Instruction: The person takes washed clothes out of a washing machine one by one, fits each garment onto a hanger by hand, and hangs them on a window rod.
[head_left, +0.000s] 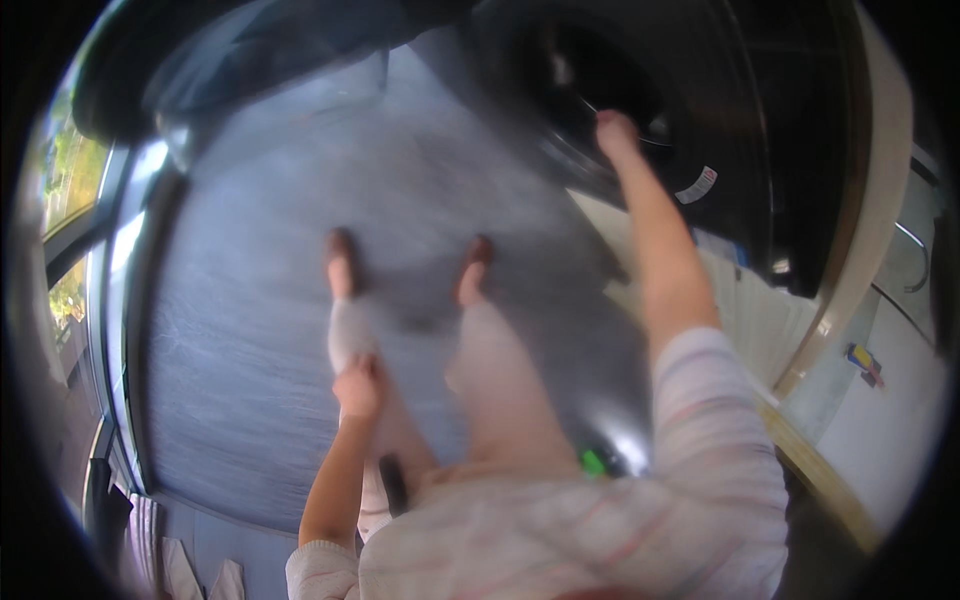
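My right hand (618, 135), blurred and with curled fingers, is at the round dark door (600, 82) of a black front-loading appliance (720, 112), probably a washing machine. A thin bright line passes behind the hand, but whether the fingers grip the door's edge is unclear. A printed label (697, 185) sticks to the appliance's front. My left hand (358, 386) hangs in front of my left leg near the knee, fingers curled in. Nothing shows in it, though its palm side is hidden.
Grey flooring (240, 315) spreads beneath my feet. A pale cabinet (739, 300) adjoins the appliance under a light counter edge (814, 345). On the far right a blue and yellow item (862, 360) lies near a metal faucet (916, 255). A glazed door frame (112, 292) stands left.
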